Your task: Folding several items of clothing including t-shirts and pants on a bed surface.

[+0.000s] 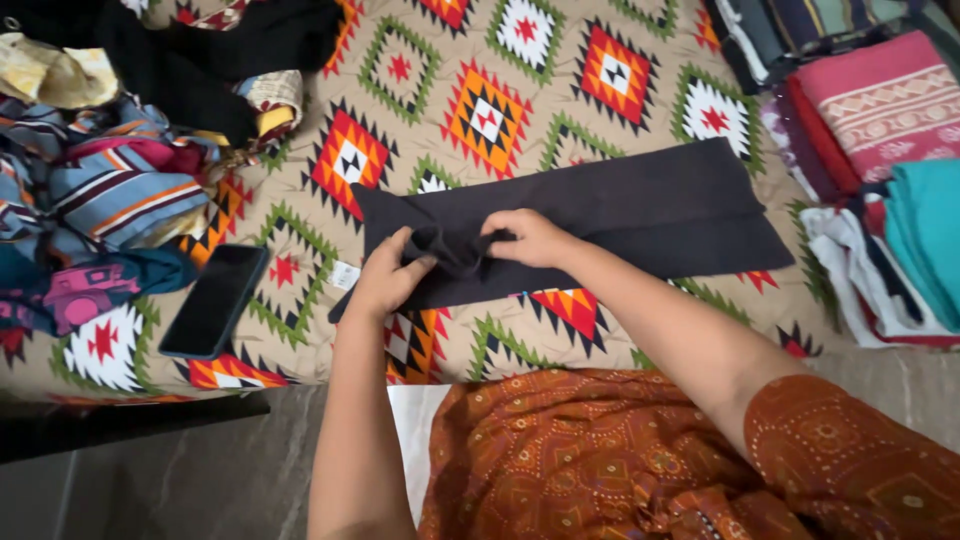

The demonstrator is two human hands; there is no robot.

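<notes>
Centrally in the frame, the black garment lies flat across the patterned bedspread, its bunched left part pinched between the left hand and the right hand, both closed on the cloth.

Probably a home bedroom: patterned bedspread, folded clothes stacks (heaped laundry too)

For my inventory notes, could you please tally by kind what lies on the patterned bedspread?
Dark garment being folded by both hands: 1
Phone: 1
Heap of unfolded clothes: 1
Stack of folded clothes: 1
Total: 4
</notes>
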